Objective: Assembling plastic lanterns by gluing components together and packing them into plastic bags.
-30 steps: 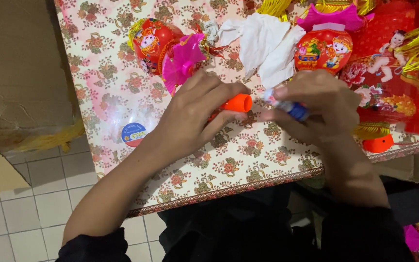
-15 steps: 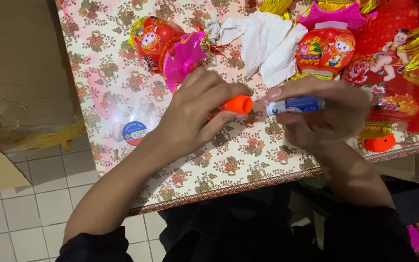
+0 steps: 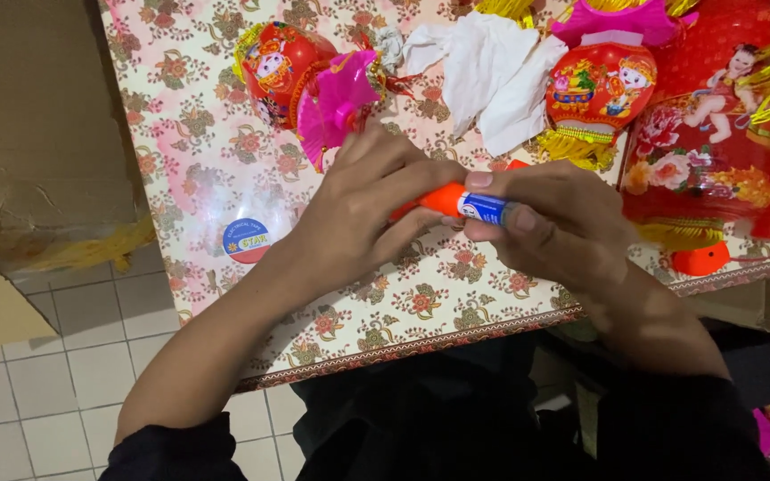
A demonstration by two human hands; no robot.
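Head view: glue stick (image 3: 470, 204) lies crosswise above the counter (image 3: 225, 178), long axis left-right. Left hand (image 3: 363, 214) fingers grip its orange end, right hand (image 3: 559, 227) fingers pinch the blue body (hands nearly touching).

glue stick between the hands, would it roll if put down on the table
The glue stick looks like a smooth round tube, so it would probably roll on the flat table. It seems rigid and light: fingertips of both hands hold it straight.
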